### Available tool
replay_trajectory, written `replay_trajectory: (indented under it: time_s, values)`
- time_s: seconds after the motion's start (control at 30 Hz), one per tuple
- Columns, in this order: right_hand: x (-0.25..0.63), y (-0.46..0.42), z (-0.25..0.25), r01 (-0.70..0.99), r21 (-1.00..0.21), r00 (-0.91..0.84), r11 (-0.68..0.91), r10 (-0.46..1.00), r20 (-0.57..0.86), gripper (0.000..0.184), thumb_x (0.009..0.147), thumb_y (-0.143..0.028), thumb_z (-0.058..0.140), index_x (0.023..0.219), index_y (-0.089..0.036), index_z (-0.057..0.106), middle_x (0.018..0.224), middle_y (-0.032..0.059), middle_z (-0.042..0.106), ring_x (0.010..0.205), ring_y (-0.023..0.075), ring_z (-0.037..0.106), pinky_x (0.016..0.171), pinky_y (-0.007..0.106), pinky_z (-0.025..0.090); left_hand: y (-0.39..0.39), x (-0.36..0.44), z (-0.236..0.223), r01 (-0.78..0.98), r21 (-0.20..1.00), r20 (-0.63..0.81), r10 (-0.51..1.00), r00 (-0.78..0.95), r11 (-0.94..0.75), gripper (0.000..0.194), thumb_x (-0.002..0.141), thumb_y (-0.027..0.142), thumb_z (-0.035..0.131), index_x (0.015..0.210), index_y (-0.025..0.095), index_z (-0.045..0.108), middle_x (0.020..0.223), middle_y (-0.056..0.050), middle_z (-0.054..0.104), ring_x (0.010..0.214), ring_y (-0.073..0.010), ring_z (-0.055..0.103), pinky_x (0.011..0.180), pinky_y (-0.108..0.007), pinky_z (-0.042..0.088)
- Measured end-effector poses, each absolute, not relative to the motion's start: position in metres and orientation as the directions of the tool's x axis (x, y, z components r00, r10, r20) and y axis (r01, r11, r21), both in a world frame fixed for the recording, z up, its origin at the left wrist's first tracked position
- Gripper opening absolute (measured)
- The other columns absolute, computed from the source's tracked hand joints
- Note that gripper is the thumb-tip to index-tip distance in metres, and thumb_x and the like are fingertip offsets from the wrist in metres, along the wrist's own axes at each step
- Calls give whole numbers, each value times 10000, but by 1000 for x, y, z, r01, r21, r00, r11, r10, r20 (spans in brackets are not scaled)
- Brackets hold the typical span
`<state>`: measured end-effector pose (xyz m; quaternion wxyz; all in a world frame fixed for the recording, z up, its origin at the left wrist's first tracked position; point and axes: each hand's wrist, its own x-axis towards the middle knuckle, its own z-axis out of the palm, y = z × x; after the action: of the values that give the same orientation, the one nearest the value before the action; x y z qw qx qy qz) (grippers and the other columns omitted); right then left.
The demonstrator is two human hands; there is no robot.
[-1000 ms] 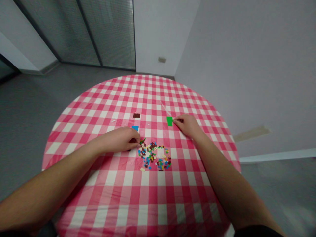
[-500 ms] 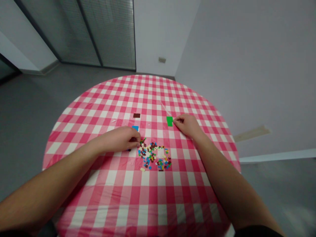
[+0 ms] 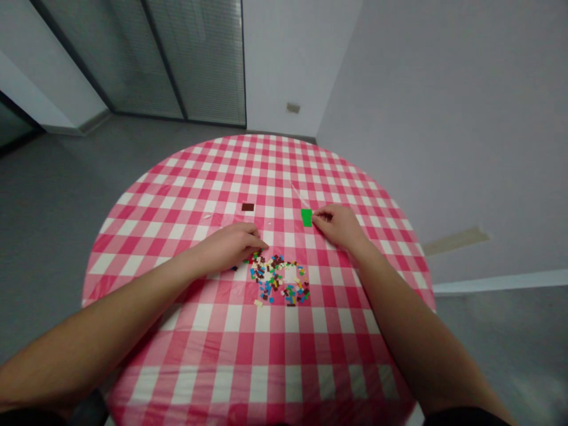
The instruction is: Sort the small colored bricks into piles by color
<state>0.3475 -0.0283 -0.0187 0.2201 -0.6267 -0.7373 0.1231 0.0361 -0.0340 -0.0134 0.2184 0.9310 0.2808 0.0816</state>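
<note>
A heap of tiny coloured bricks [image 3: 277, 278] lies on a round table under a pink-and-white checked cloth [image 3: 266, 355]. My left hand [image 3: 233, 244] hovers just above the heap's upper left edge. Its fingers are pressed together and point right; whatever they pinch is too small to see. It covers the spot where a blue plate lay. My right hand [image 3: 338, 225] rests on the cloth with curled fingers, whose tips grip the right edge of a flat green plate [image 3: 306, 217]. A small brown plate [image 3: 247, 207] lies alone farther back.
The table's far edge [image 3: 266, 137] faces a grey floor, a glass partition with blinds [image 3: 195, 59] and a white wall. A single cream brick [image 3: 258, 303] lies just in front of the heap.
My left hand has lifted from the heap's left edge and moved a little forward and right, now hiding the blue plate. My right hand stays at the green plate.
</note>
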Motion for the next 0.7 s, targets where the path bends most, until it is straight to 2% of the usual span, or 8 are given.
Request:
replay_trajectory:
  time_s: [0.17, 0.4, 0.47, 0.57, 0.7]
  values:
    - [347, -29, -20, 864, -471, -114, 180, 980, 165, 193, 861, -273, 615, 843, -190, 789, 836, 93, 754, 741, 219, 662, 659, 335, 453, -35, 37, -9, 481, 462, 24, 553, 833, -745, 231, 962, 201, 544, 1033, 173, 762, 1001, -89, 696, 922, -206, 640, 843, -316, 473]
    - [337, -37, -8, 845, -495, -131, 202, 976, 174, 178, 867, -259, 624, 837, -189, 785, 835, 88, 753, 743, 210, 661, 678, 335, 468, -38, 41, -3, 494, 507, 41, 592, 805, -706, 200, 974, 197, 511, 928, 162, 701, 947, -73, 696, 887, -193, 628, 820, -307, 462]
    - [326, -44, 0, 823, -512, -173, 245, 967, 185, 156, 865, -250, 637, 846, -191, 781, 842, 79, 758, 750, 201, 663, 693, 330, 473, -39, 43, -2, 515, 557, 61, 651, 757, -651, 165, 959, 203, 534, 914, 153, 684, 899, -65, 699, 827, -181, 621, 772, -299, 458]
    - [302, -60, 8, 722, -605, -276, 336, 942, 193, 132, 868, -235, 649, 868, -197, 775, 848, 52, 763, 745, 171, 662, 688, 295, 473, -43, 45, 0, 516, 665, 73, 735, 675, -540, 130, 928, 207, 567, 901, 150, 681, 795, -34, 694, 695, -149, 601, 674, -275, 440]
    - [269, -77, 3, 574, -707, -365, 412, 902, 230, 109, 873, -254, 693, 891, -189, 778, 795, 31, 747, 694, 137, 630, 642, 253, 445, -50, 46, 1, 438, 753, 119, 757, 643, -491, 126, 894, 224, 591, 874, 171, 704, 727, 1, 687, 638, -127, 591, 630, -256, 427]
